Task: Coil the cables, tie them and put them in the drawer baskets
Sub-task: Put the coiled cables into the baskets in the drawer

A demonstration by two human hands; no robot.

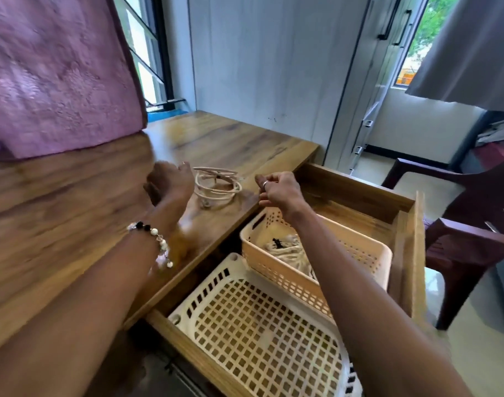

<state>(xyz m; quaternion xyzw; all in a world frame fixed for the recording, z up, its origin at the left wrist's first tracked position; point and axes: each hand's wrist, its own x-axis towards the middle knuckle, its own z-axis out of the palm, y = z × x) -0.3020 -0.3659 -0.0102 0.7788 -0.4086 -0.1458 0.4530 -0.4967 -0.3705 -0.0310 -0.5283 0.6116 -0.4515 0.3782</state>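
- A coiled cream cable point(216, 184) lies on the wooden desk point(73, 224), near the edge above the open drawer point(408, 224), probably so it can be lifted straight across once it is tied.
- The left hand point(170, 181) hovers at the coil's nine o'clock, close beside it. Its fingers are loosely curled and motion blur hides whether they touch the loops, so the grip cannot be told.
- The right hand point(276, 190) sits at the coil's three o'clock, over the desk edge. Its thumb and fingers are drawn together as if pinching something thin, perhaps a tie or the cable's end, but nothing can be made out between them.
- With one hand on each side of the coil, the step looks like tying or taking up the bundle, with both hands needed to keep the loops from springing apart.
- In the drawer, at the coil's five o'clock, an orange basket point(359, 253) already holds a pale bundle with a dark tie point(288, 250), so at least one cable seems done.
- Nearer the person, at six o'clock from the orange one, a white basket point(216, 282) has only its lattice floor on show.
- A beaded bracelet point(156, 236) rides on the left wrist; it might catch a loose loop.
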